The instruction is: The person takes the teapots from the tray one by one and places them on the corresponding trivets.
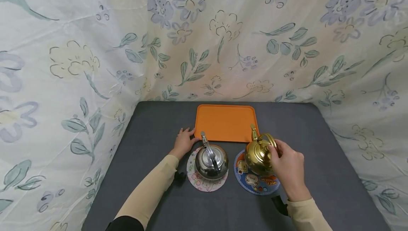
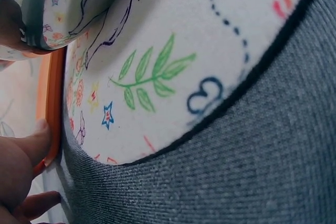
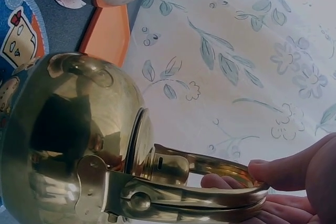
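I observe my right hand [image 1: 288, 169] closed around the arched handle [image 3: 220, 179] of the gold kettle [image 1: 259, 156]; the right wrist view shows the fingers curled under the handle and the thumb over it. The kettle sits directly below and ahead of that hand, over the blue round mat [image 1: 255, 183]; I cannot tell whether its base touches the mat. Its spout points away from the hand, toward the near edge of the orange tray [image 1: 225, 122].

My left hand [image 1: 184, 142] lies with relaxed fingers on the grey table [image 1: 153, 128], fingertips touching the tray's near corner, holding nothing. Just beside that hand, toward the wrist, the silver kettle [image 1: 211, 161] stands on the white patterned mat [image 1: 204, 183].

Assessment: the step in hand appears to be carrying the gold kettle by its handle, likely toward the tray just beyond the knuckles. To do it well, I judge the grip should stay centred on the handle so the body hangs level, the lift should go straight up before moving forward, and the spout should clear the tray rim. The left fingers look well placed to steady the tray against sliding.
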`<state>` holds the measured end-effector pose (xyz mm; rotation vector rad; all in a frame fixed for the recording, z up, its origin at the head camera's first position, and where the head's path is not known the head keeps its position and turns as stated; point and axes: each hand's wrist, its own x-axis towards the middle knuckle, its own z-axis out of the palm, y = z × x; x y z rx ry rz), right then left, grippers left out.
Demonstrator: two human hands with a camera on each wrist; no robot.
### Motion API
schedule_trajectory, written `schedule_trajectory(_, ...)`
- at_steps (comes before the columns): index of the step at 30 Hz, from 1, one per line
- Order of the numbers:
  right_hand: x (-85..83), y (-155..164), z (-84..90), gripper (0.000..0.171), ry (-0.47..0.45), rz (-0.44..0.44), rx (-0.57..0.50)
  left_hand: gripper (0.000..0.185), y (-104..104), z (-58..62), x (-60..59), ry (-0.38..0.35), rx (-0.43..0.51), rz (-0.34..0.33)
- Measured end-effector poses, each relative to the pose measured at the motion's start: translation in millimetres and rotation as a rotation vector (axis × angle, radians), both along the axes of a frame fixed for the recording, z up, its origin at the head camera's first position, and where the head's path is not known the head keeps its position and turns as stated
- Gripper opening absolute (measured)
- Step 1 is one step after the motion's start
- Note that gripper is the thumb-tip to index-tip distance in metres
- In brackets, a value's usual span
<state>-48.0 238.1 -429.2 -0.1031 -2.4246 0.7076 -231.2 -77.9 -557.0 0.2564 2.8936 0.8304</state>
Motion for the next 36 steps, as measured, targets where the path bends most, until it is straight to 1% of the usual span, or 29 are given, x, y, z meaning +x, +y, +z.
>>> schedule_trajectory(5, -1.1, -0.6, -3.0, 0.029, -0.016, -0.003, -0.01, 0.062, -0.1, 0.5, -1.3, 0.001, -0.01, 0.005)
schedule_trajectory(10, -0.6, -1.1, -7.7, 0.029, -0.026, -0.004, -0.012, 0.064, -0.5, -1.6, -2.0, -0.009, -0.022, 0.005)
schedule_trajectory(14, -0.9, -1.1, -10.1, 0.029, -0.025, -0.001, -0.015, 0.064, -0.1, -1.3, -2.4, -0.009, -0.014, 0.005)
schedule_trajectory(23, 0.7, -2.0, -14.2, 0.028, -0.024, 0.008, -0.023, 0.063, -1.3, 0.5, 0.2, -0.01, -0.017, -0.001)
schedule_trajectory(29, 1.5, -1.4, -15.4, 0.029, -0.032, 0.0, -0.027, 0.063, -1.4, 1.4, -0.3, -0.008, 0.002, 0.004)
schedule_trajectory(36, 3.7, 1.7, -15.5, 0.032, -0.055, -0.02, -0.035, 0.062, 0.5, 1.0, -1.5, -0.01, 0.003, 0.005)
